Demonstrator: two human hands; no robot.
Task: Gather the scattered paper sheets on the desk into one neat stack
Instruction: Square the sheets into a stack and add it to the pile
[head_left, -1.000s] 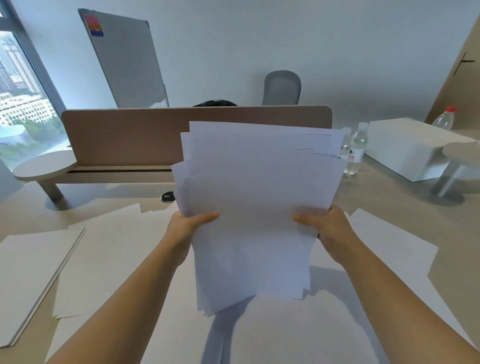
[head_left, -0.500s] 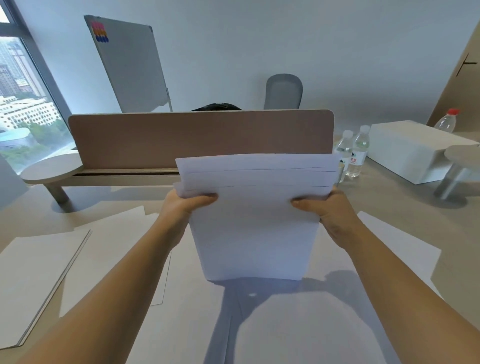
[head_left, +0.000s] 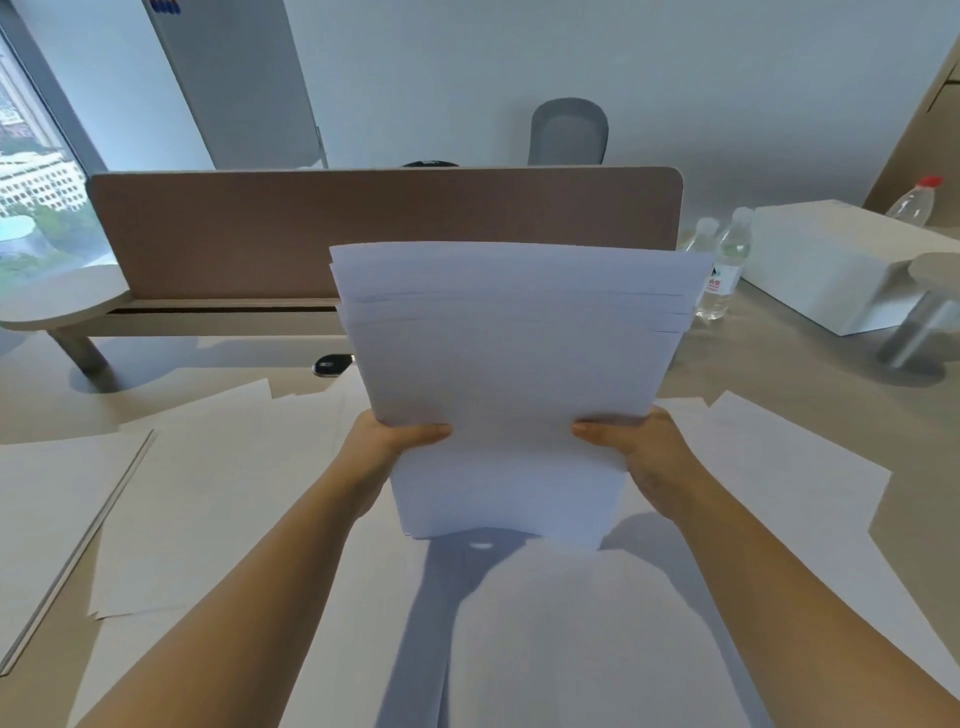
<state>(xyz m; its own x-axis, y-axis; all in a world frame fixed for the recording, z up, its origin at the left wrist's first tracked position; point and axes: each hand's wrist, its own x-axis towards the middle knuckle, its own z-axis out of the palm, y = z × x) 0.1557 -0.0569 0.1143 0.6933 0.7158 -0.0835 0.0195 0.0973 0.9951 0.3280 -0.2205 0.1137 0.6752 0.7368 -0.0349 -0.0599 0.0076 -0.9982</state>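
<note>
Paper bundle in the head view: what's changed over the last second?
The paper bundle went from a skewed fan with corners sticking out to nearly squared, only its top edges still staggered. Its lower edge dropped toward the loose sheets on the desk. The left hand and right hand kept their grip on its sides. The water bottles and white box stayed put.

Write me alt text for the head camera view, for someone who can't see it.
Two hands, left and right, hold a bundle of white paper upright by its sides above a desk, its top edges still uneven. More loose sheets lie on the desk; water bottles stand at back right.
</note>
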